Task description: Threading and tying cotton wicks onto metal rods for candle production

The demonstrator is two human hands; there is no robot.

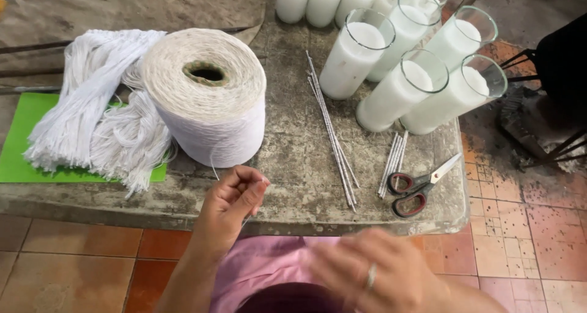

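- The table (293,160) is a worn, stained grey slab standing on a floor (79,252) of reddish-orange tiles, speckled with dark spots on the right.
- A large cone of white string (208,99) stands upright on the table's near left part, its hollow core facing up; it sits just beyond the left hand (231,206).
- A thin strand (215,169) drops from the cone's base toward the left hand, whose grip is closed, thumb and fingertips pinched together at the strand's end near the table's front edge.
- The right hand (379,273) is blurred, low in the view over a pink garment (257,264), well apart from the cone; a ring shows on one finger, and I cannot tell whether its grip is open or closed or holds anything.
- A bundle of cut white strings (92,105) lies left of the cone, partly on a green sheet (18,148).
- Tall glass candles (397,50) filled with white wax crowd the table's far right.
- Long thin sticks (330,129) lie in the middle, shorter ones (392,163) beside them.
- Red-handled scissors (419,187) lie near the right front edge.
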